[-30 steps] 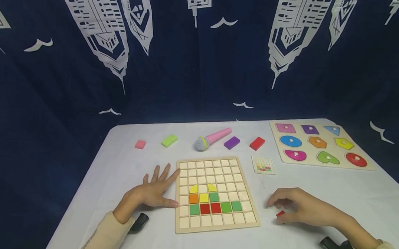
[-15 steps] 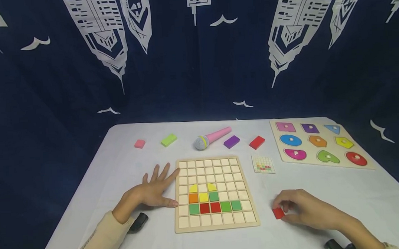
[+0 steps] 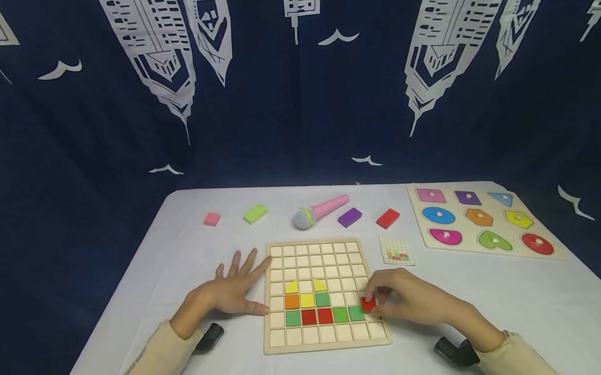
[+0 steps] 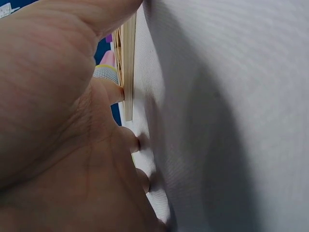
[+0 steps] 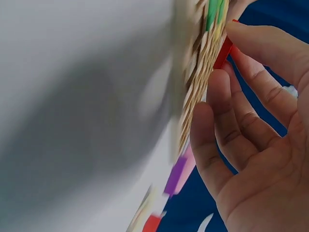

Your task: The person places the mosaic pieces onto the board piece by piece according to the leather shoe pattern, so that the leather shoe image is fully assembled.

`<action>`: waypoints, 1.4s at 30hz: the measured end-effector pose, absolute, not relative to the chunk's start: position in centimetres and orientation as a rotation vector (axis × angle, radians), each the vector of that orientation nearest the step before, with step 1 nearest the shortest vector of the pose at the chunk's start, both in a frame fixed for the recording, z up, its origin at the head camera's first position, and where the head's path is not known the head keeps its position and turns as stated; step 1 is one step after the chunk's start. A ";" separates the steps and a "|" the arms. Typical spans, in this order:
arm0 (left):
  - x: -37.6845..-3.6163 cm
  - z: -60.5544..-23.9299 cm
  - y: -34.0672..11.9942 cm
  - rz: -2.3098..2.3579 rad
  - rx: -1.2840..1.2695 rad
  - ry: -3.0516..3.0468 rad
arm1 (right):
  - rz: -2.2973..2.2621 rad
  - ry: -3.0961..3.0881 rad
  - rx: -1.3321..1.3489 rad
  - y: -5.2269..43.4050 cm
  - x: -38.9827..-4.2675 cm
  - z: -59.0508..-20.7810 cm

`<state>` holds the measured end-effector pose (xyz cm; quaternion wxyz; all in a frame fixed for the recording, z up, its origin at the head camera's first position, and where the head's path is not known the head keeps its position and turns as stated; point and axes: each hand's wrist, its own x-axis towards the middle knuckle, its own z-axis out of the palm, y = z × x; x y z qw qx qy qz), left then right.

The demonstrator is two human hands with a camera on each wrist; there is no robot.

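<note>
A wooden grid board [image 3: 319, 344] lies mid-table, with green, red, orange and yellow tiles set in some of its squares. My right hand [image 3: 411, 295] pinches a red square tile [image 3: 368, 305] between thumb and fingers, over the board's right side by the end of the row of green and red tiles. In the right wrist view the red tile [image 5: 223, 52] shows between thumb and index finger, close over the grid. My left hand [image 3: 232, 291] lies with fingers spread, its thumb and index fingertips at the board's left edge [image 4: 128, 72].
Behind the board lie a pink block [image 3: 212, 219], a light green block [image 3: 255, 213], a toy microphone [image 3: 326, 207], a purple block [image 3: 349, 217] and a red block [image 3: 387, 218]. A small pattern card [image 3: 397, 245] sits right of the board, near a shape puzzle [image 3: 464, 247].
My right hand picked up the red tile from the table right of the board and carried it left over the board's right side. The left hand has stayed in place.
</note>
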<state>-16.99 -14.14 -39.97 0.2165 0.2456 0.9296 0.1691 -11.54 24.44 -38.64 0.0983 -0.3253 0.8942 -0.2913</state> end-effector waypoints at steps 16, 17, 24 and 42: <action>-17.0 -40.1 -14.0 0.462 0.670 2.579 | -0.753 2.641 -1.045 19.6 -14.1 -39.3; -17.0 -40.1 -14.0 0.461 0.669 2.579 | -0.758 2.639 -1.053 19.5 -14.2 -39.3; -17.0 -40.2 -14.0 0.464 0.665 2.579 | -0.744 2.662 -1.100 19.7 -13.9 -39.2; -16.9 -39.9 -14.2 0.467 0.672 2.575 | -0.576 2.878 -0.462 33.4 -9.0 -39.0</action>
